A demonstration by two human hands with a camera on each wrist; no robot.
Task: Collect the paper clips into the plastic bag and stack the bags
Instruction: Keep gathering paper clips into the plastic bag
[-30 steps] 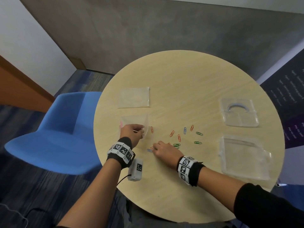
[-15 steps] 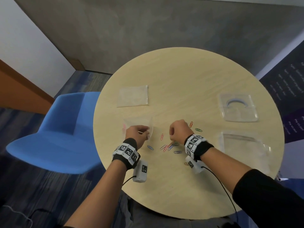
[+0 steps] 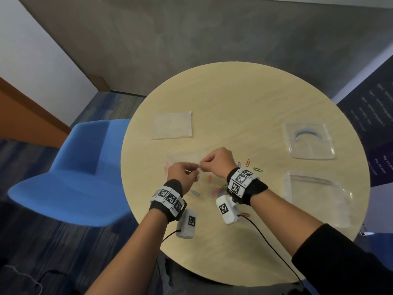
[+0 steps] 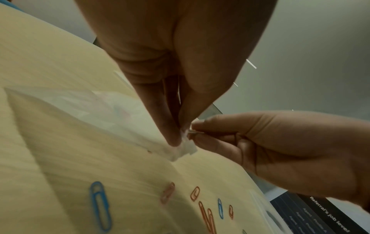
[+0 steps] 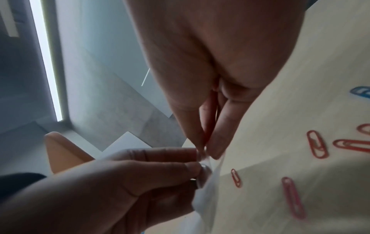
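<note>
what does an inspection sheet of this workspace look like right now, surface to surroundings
surface: round pale wooden table
job's things: small clear plastic bag at its corner between both hands; loose coloured paper clips on the table; flat clear bag farther back
clutter: two clear plastic cases on the right
grippers: left hand and right hand both pinch the small bag's corner
cables: black wrist-camera cable
surroundings: blue chair, grey wall, carpet
</note>
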